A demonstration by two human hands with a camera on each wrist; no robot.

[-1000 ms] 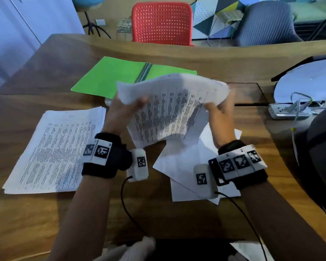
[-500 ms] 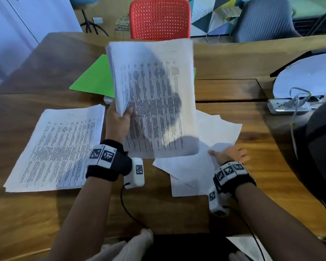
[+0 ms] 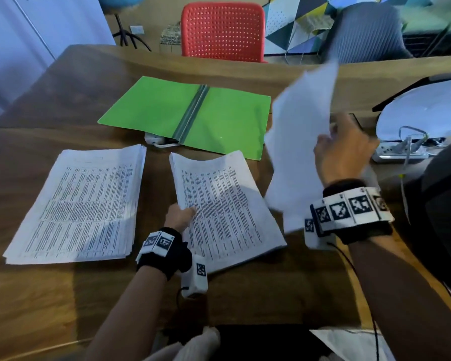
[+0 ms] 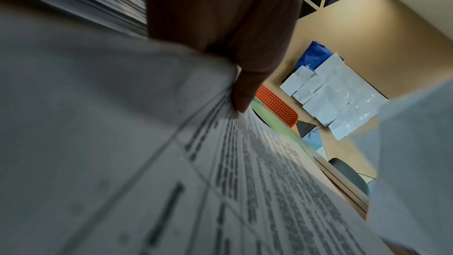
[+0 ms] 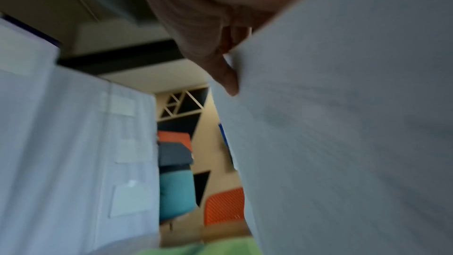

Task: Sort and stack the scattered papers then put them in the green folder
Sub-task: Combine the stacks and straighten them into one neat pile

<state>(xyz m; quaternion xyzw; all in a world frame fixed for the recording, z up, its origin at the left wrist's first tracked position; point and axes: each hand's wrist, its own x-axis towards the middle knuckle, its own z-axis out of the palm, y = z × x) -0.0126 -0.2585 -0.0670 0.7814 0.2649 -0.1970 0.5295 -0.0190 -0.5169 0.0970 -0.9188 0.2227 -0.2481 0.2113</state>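
Note:
The green folder [image 3: 185, 113] lies open on the wooden table [image 3: 258, 295], towards the back. In front of it are two printed paper stacks: a left stack [image 3: 81, 204] and a middle stack [image 3: 224, 204]. My left hand [image 3: 180, 217] grips the middle stack at its left edge, thumb on top [image 4: 241, 92]. My right hand [image 3: 344, 149] holds several blank white sheets [image 3: 297, 152] up in the air at the right, above the table; the thumb [image 5: 228, 79] presses on them. The sheets are motion-blurred.
A power strip [image 3: 399, 152] with cables and a white rounded object [image 3: 422, 110] sit at the table's right. A small white plug [image 3: 156, 139] lies under the folder's front edge. A red chair [image 3: 221, 29] and a grey chair [image 3: 362, 32] stand behind the table.
My left hand lowered the printed stack from upright to flat on the table. My right hand gathered the loose white sheets off the table and lifted them to the right.

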